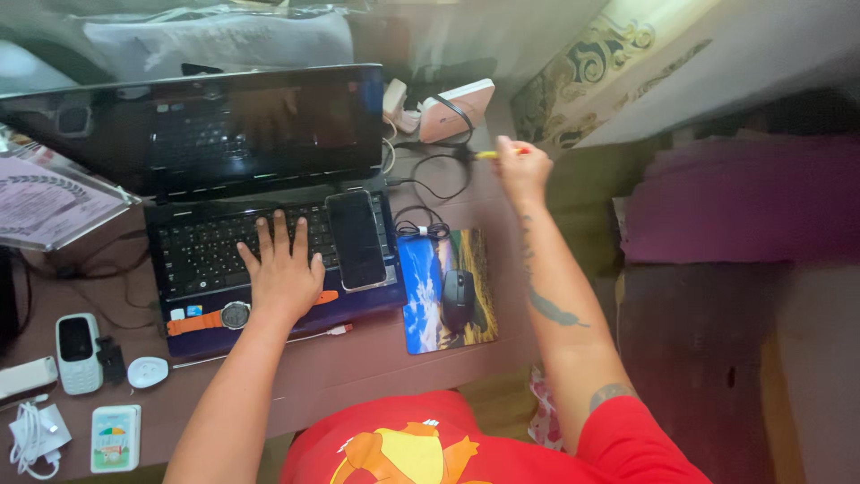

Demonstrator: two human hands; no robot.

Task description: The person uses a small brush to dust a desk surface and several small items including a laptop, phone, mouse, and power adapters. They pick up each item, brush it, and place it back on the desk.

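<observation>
My left hand (282, 269) lies flat, fingers apart, on the keyboard and palm rest of a black laptop (206, 152) whose screen is dark. A black smartphone (356, 238) rests on the keyboard just right of that hand. A watch with an orange strap (235, 315) lies on the palm rest under my wrist. My right hand (520, 168) is raised over the desk's far right edge, closed on a thin yellow pen-like object (488, 154) that points left.
A black mouse (458, 296) sits on a picture mouse pad (421, 305). Black cables (430, 193) and a pink box (455, 109) lie behind. At left: a small white keypad phone (77, 351), a card pack (116, 437), a white charger (31, 430). A purple cushion (743, 202) is at right.
</observation>
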